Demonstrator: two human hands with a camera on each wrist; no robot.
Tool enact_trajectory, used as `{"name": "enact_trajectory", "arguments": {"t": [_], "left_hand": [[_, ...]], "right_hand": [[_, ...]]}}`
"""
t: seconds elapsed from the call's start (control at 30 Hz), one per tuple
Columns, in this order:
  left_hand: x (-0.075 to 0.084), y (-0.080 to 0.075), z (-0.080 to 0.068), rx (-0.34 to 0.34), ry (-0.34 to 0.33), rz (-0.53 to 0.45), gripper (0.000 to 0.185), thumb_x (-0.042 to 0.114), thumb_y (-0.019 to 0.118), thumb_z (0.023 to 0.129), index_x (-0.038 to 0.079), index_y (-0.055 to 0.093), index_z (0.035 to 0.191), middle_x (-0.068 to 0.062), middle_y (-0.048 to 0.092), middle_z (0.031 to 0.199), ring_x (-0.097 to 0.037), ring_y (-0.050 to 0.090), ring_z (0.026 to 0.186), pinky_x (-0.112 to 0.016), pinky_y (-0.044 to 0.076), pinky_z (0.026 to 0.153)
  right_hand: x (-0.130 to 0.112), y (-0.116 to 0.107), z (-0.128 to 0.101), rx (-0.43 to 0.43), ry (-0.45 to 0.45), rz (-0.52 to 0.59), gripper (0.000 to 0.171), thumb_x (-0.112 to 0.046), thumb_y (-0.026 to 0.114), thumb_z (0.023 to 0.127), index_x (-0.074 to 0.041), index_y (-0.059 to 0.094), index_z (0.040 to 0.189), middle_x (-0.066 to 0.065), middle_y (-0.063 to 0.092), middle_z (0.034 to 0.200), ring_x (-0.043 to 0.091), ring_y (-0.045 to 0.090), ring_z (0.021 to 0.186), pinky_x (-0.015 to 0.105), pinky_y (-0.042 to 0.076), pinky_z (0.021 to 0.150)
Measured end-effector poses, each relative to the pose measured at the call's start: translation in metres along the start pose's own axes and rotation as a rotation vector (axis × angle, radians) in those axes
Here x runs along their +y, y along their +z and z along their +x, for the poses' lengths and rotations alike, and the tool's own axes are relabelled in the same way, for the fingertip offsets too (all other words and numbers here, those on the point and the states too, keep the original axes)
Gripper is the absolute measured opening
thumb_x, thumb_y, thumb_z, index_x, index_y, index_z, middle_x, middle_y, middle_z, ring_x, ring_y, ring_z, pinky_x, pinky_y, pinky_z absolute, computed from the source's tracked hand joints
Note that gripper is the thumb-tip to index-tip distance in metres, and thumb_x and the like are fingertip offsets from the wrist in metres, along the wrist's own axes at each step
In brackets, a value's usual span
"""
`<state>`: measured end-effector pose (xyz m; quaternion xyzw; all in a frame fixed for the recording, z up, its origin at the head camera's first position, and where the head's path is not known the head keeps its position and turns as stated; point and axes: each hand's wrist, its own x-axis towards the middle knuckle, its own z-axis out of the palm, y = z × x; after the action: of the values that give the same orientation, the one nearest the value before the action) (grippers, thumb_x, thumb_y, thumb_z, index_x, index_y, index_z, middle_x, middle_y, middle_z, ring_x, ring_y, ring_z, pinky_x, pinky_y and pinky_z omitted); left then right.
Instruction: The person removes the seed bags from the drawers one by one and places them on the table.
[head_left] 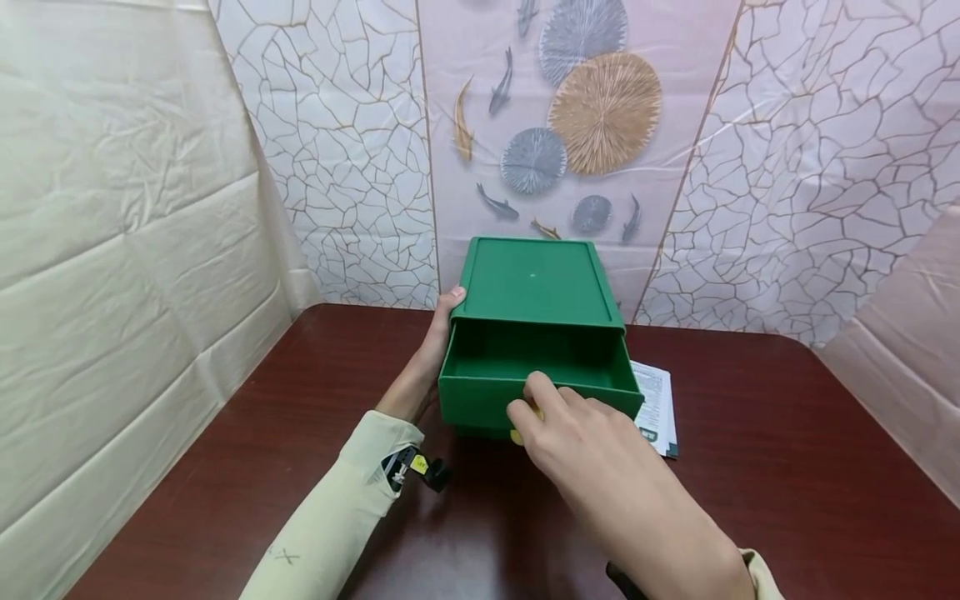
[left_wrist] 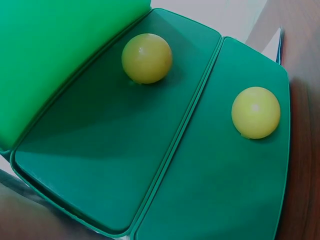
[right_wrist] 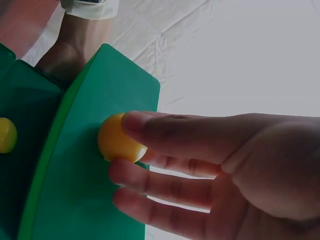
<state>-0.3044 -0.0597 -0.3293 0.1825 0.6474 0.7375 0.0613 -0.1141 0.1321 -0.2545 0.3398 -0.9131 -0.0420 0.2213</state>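
Note:
A green drawer cabinet (head_left: 536,279) stands on the table, its top drawer (head_left: 480,402) pulled partway out. Nothing shows in the visible part of that drawer's inside. My right hand (head_left: 592,454) pinches the round yellow knob (right_wrist: 117,140) on the drawer's front between thumb and fingers. Against the cabinet's left side rests my left hand (head_left: 435,342), its thumb near the top front corner; its other fingers are mostly hidden. The left wrist view shows two lower drawer fronts, both pushed in, with an upper yellow knob (left_wrist: 146,58) and a lower yellow knob (left_wrist: 255,113).
Printed papers (head_left: 656,404) lie on the table at the cabinet's right. The dark red-brown table (head_left: 780,467) reaches back to a patterned curtain (head_left: 360,167). Pale cloth (head_left: 127,250) hangs at the left. A small black device (head_left: 420,468) sits at my left wrist.

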Motion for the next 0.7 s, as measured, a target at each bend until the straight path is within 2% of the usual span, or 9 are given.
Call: {"name": "enact_trajectory", "arguments": {"t": [0.27, 0.4, 0.5, 0.7], "left_hand": [[0.002, 0.001, -0.002, -0.019, -0.018, -0.039, 0.079, 0.065, 0.029, 0.099, 0.031, 0.016, 0.169, -0.014, 0.037, 0.157, -0.026, 0.044, 0.125, -0.043, 0.04, 0.101], [0.003, 0.002, 0.0, -0.025, 0.006, -0.056, 0.079, 0.061, 0.028, 0.1, 0.029, 0.012, 0.171, -0.012, 0.029, 0.165, -0.028, 0.04, 0.135, -0.045, 0.035, 0.11], [0.004, 0.002, 0.002, -0.026, 0.025, -0.062, 0.079, 0.058, 0.027, 0.1, 0.029, 0.008, 0.172, -0.01, 0.023, 0.17, -0.028, 0.033, 0.142, -0.046, 0.028, 0.116], [0.003, 0.002, 0.002, -0.031, 0.013, -0.065, 0.079, 0.059, 0.028, 0.101, 0.029, 0.01, 0.171, -0.01, 0.023, 0.17, -0.027, 0.031, 0.145, -0.047, 0.025, 0.117]], "right_hand": [[0.004, 0.002, 0.005, 0.069, 0.01, -0.005, 0.039, -0.003, 0.095, 0.076, -0.007, 0.061, 0.095, 0.005, 0.045, 0.092, 0.014, 0.052, 0.071, 0.024, 0.045, 0.053], [0.008, 0.004, 0.007, 0.084, 0.02, 0.024, 0.036, 0.004, 0.091, 0.078, -0.006, 0.061, 0.095, 0.005, 0.045, 0.092, 0.014, 0.05, 0.073, 0.022, 0.04, 0.051], [0.011, 0.006, 0.008, 0.073, 0.035, 0.038, 0.037, 0.008, 0.09, 0.077, -0.004, 0.065, 0.102, 0.006, 0.047, 0.096, 0.015, 0.052, 0.077, 0.022, 0.042, 0.051], [0.018, 0.013, 0.013, 0.067, 0.048, 0.039, 0.044, 0.011, 0.09, 0.076, -0.002, 0.069, 0.113, 0.009, 0.052, 0.104, 0.02, 0.057, 0.085, 0.025, 0.05, 0.057]]}}
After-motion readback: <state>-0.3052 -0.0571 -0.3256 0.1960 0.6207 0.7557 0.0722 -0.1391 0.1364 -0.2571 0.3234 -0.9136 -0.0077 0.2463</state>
